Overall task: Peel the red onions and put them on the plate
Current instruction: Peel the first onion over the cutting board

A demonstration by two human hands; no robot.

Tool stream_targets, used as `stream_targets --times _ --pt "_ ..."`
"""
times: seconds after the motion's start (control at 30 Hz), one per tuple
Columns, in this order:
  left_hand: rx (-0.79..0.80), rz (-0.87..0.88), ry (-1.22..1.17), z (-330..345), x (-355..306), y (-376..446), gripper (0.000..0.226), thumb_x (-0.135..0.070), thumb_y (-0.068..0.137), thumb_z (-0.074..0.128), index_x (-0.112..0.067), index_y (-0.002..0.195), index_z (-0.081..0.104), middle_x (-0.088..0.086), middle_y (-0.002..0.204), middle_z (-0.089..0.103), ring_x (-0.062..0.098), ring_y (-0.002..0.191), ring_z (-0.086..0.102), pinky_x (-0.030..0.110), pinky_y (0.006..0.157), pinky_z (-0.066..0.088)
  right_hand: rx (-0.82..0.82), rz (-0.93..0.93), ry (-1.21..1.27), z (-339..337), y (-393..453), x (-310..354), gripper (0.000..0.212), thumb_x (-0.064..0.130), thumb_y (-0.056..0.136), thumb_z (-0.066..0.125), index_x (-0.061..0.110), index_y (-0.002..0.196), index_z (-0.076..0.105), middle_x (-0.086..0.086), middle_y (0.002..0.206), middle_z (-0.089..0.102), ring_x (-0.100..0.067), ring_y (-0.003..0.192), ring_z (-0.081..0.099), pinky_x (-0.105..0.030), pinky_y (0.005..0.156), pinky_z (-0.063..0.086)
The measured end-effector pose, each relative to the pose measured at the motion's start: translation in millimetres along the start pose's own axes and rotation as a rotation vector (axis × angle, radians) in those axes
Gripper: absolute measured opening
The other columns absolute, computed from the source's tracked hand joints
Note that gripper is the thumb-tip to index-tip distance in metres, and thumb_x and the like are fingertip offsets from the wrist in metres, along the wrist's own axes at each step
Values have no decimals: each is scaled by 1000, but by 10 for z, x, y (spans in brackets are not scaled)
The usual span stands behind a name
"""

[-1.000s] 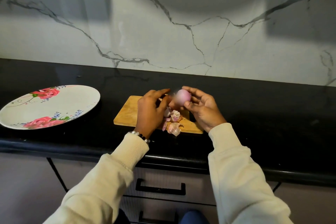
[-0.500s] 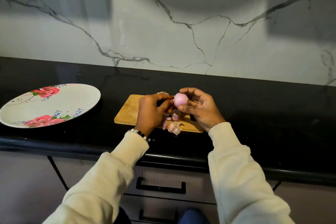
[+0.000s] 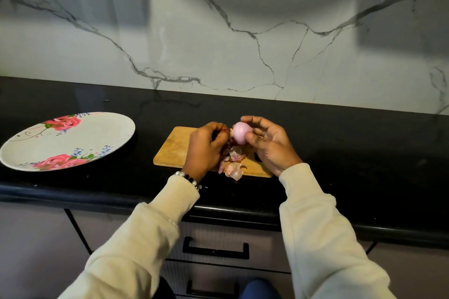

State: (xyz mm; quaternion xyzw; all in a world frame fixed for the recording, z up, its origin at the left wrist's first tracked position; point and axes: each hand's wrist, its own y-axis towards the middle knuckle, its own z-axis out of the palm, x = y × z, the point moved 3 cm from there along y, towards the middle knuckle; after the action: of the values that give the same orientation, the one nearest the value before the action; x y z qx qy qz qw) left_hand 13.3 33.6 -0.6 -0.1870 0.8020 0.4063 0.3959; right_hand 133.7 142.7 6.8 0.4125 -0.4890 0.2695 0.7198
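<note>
Peeling step, by the look of it near its end: best done with the red onion (image 3: 240,132) kept turning between thumb and fingertips of the right hand (image 3: 269,144), just right of frame centre, while the left hand (image 3: 206,147) strips off the last dry flap at the onion's left side. Left grip curled, seemingly pinching a brownish scrap of skin (image 3: 227,131) against the bulb; right grip pinching the onion itself, held in the air above the far part of the cutting board (image 3: 175,149). Worth pulling the skin toward the root and away, not digging nails into the flesh. Onion small, smooth, pale pink, nearly bare. Loose peels (image 3: 234,161) heaped on the board's near edge. Flowered plate (image 3: 104,133) at mid-left on the black worktop (image 3: 364,153), well apart, holding nothing visible.
</note>
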Motion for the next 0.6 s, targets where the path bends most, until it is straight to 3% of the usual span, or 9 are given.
stream_targets --times 0.13,0.27,0.37,0.47,0.53,0.6 --pt "60 -35 -96 34 25 12 16 -12 97 52 -8 95 67 8 88 69 22 80 65 43 72 53 8 28 114 21 -3 26 29 -5 95 50 8 118 62 -9 107 70 -20 99 68 -31 86 59" --pt "87 -126 -351 58 -40 -18 16 -10 101 49 -6 95 64 -1 72 66 8 62 61 24 57 50 -6 47 193 21 -12 61 29 -5 99 43 5 119 62 -8 110 69 -20 97 70 -32 80 60" --pt "36 -201 -446 40 -37 -22 15 -9 101 49 -4 99 64 6 76 65 16 61 60 26 50 52 -56 69 202 25 -1 78 28 -3 101 40 4 119 61 -14 115 64 -23 91 71 -32 73 61" --pt "-78 -172 -277 -7 56 14 14 -11 98 54 -10 97 68 3 85 70 18 74 66 33 66 57 -157 76 278 -13 2 106 27 2 104 37 2 112 63 -15 103 68 -25 75 73 -28 61 60" --pt "-127 -67 -62 -32 54 8 15 -13 97 57 -11 100 72 -3 90 71 12 83 66 27 76 53 -227 94 317 -49 11 102 25 8 104 40 0 112 63 -20 102 67 -27 73 71 -26 56 58" --pt "-148 77 120 -28 8 -10 17 -17 95 61 -10 103 74 0 92 70 10 82 63 22 75 49 -286 130 308 -75 15 78 25 15 104 45 -3 113 60 -27 108 62 -27 73 69 -25 52 56"
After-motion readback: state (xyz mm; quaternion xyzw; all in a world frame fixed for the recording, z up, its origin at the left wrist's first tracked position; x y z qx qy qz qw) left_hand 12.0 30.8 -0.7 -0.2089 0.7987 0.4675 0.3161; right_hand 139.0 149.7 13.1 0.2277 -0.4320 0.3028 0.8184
